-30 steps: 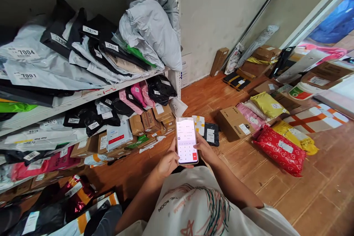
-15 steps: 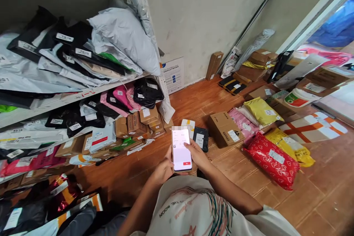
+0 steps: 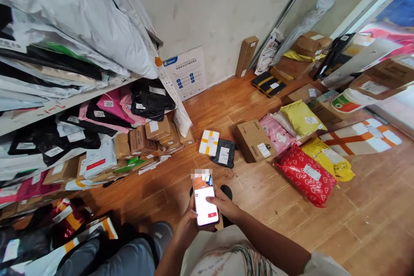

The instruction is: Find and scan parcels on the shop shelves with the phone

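A smartphone (image 3: 202,207) with a lit, mostly white screen is held upright in front of my shirt. Its screen has a camera-like picture strip at the top and a red button near the bottom. My left hand (image 3: 186,225) wraps the phone's left side, thumb along the edge. From the right, my right hand (image 3: 227,205) closes on the other side, its thumb over the middle of the screen. Beyond the phone on the floor lie a small white box with yellow tape (image 3: 208,142) and a black parcel (image 3: 223,154) with a white label.
At left stands a metal shelf (image 3: 58,108) loaded with bagged parcels and cartons. A brown carton (image 3: 256,141), a red heart-patterned parcel (image 3: 307,175) and a yellow parcel (image 3: 303,118) lie on the wooden floor to the right. A notice board (image 3: 186,73) leans on the wall.
My view has moved closer to the wall and shelf. The phone sits lower in view, and its screen now has a picture strip at the top. Both hands keep their hold.
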`<state>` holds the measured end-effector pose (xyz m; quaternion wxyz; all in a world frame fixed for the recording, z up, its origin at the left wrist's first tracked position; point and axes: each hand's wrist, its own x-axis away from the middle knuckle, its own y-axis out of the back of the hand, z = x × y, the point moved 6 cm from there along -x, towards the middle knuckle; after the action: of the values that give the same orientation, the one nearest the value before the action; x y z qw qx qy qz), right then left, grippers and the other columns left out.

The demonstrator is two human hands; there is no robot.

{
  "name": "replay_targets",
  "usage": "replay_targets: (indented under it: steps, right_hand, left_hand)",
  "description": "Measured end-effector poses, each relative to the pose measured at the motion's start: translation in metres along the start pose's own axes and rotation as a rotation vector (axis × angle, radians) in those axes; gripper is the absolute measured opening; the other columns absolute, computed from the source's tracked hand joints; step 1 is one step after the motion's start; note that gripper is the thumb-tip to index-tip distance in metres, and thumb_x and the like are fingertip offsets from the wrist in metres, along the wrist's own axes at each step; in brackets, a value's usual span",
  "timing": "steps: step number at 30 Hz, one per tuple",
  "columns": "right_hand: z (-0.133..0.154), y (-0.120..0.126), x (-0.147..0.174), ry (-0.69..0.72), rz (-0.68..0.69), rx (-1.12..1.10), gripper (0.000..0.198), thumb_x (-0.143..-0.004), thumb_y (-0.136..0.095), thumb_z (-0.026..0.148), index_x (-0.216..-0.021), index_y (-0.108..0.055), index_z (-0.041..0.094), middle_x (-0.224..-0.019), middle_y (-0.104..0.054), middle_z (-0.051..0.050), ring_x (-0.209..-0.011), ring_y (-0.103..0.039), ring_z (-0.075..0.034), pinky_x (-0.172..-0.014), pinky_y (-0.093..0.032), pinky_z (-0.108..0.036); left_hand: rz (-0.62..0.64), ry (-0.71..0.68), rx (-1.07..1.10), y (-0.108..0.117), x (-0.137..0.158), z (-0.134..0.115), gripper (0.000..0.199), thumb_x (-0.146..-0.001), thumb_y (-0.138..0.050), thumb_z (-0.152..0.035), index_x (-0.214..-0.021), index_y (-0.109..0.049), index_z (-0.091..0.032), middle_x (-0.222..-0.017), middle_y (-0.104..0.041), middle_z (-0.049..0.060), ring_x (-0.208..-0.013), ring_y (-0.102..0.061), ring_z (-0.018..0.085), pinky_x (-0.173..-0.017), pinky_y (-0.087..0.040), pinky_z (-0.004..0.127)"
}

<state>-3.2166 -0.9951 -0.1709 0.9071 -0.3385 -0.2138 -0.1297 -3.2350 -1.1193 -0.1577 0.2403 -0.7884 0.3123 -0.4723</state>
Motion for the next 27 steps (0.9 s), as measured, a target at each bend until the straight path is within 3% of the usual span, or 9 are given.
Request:
replay_targets:
  steps: [4, 8, 12, 14, 15, 18, 21, 24, 27]
  right_hand:
    - [-0.022, 0.011, -0.03, 0.019, -0.12, -0.131, 0.038, -0.075, -0.073, 0.04, -0.104, -0.058, 0.022, -0.091, -0.07, -0.002, -0.079, -0.066, -0.022, -0.075, -0.051, -0.037]
    - [-0.05, 0.035, -0.075, 0.035, -0.194, -0.244, 0.045, -0.077, -0.069, 0.048, -0.113, -0.057, 0.024, -0.1, -0.073, -0.005, -0.093, -0.068, -0.028, -0.087, -0.05, -0.044]
    - [-0.095, 0.101, -0.139, 0.036, -0.281, -0.303, 0.05, -0.076, -0.066, 0.057, -0.115, -0.061, 0.026, -0.113, -0.072, -0.006, -0.105, -0.065, -0.031, -0.096, -0.045, -0.048]
    - [-0.122, 0.149, -0.175, 0.03, -0.314, -0.305, 0.047, -0.076, -0.069, 0.055, -0.114, -0.063, 0.029, -0.119, -0.07, -0.005, -0.11, -0.063, -0.029, -0.099, -0.044, -0.045]
    - [-0.137, 0.175, -0.193, 0.019, -0.319, -0.304, 0.044, -0.075, -0.07, 0.053, -0.113, -0.064, 0.03, -0.119, -0.07, -0.004, -0.109, -0.063, -0.028, -0.098, -0.045, -0.044]
    - [-0.185, 0.25, -0.254, -0.036, -0.296, -0.307, 0.049, -0.075, -0.073, 0.049, -0.12, -0.06, 0.035, -0.117, -0.071, -0.003, -0.105, -0.065, -0.028, -0.096, -0.047, -0.046]
    - [-0.239, 0.317, -0.319, -0.092, -0.228, -0.311, 0.064, -0.073, -0.076, 0.039, -0.132, -0.051, 0.034, -0.127, -0.066, -0.007, -0.113, -0.062, -0.03, -0.102, -0.042, -0.049]
    - [-0.3, 0.376, -0.372, -0.151, -0.11, -0.304, 0.072, -0.068, -0.079, 0.034, -0.135, -0.051, 0.029, -0.132, -0.061, -0.01, -0.12, -0.057, -0.033, -0.106, -0.037, -0.052]
    - [-0.357, 0.423, -0.4, -0.217, 0.028, -0.263, 0.075, -0.07, -0.077, 0.038, -0.138, -0.047, 0.028, -0.138, -0.056, -0.012, -0.127, -0.051, -0.035, -0.107, -0.034, -0.054]
  left_hand:
    - [-0.061, 0.057, -0.07, 0.022, -0.027, -0.002, 0.091, -0.075, -0.058, -0.029, -0.149, -0.004, -0.039, -0.14, -0.045, 0.012, -0.101, -0.062, 0.029, -0.075, -0.054, 0.04]
    - [-0.069, 0.16, -0.229, 0.047, -0.078, -0.017, 0.094, -0.079, -0.053, -0.035, -0.149, 0.008, -0.034, -0.138, -0.045, 0.016, -0.103, -0.061, 0.032, -0.074, -0.053, 0.045]
    - [-0.021, 0.061, -0.635, 0.093, -0.158, -0.034, 0.075, -0.085, -0.052, -0.051, -0.15, -0.024, -0.025, -0.136, -0.047, 0.015, -0.121, -0.049, 0.032, -0.092, -0.045, 0.046]
    - [-0.115, -0.039, -0.757, 0.135, -0.205, -0.03, 0.066, -0.087, -0.051, -0.054, -0.143, -0.039, -0.023, -0.131, -0.049, 0.013, -0.116, -0.05, 0.027, -0.093, -0.044, 0.037]
    - [-0.191, -0.057, -0.755, 0.162, -0.228, -0.022, 0.065, -0.087, -0.049, -0.055, -0.142, -0.04, -0.022, -0.122, -0.052, 0.012, -0.104, -0.055, 0.023, -0.085, -0.046, 0.034]
    - [-0.444, -0.04, -0.594, 0.254, -0.291, 0.025, 0.066, -0.086, -0.051, -0.056, -0.141, -0.038, -0.022, -0.09, -0.05, 0.003, -0.066, -0.05, 0.012, -0.057, -0.041, 0.025]
    - [-0.627, -0.013, -0.394, 0.343, -0.338, 0.079, 0.061, -0.078, -0.065, -0.049, -0.13, -0.046, -0.023, -0.079, -0.043, -0.002, -0.06, -0.044, 0.008, -0.057, -0.039, 0.021]
    - [-0.658, 0.033, -0.158, 0.406, -0.377, 0.118, 0.058, -0.071, -0.074, -0.041, -0.121, -0.051, -0.024, -0.072, -0.04, -0.005, -0.057, -0.038, 0.006, -0.056, -0.038, 0.019]
    - [-0.513, 0.11, 0.023, 0.428, -0.413, 0.134, 0.053, -0.066, -0.079, -0.034, -0.114, -0.058, -0.023, -0.072, -0.043, -0.004, -0.057, -0.04, 0.006, -0.057, -0.038, 0.021]
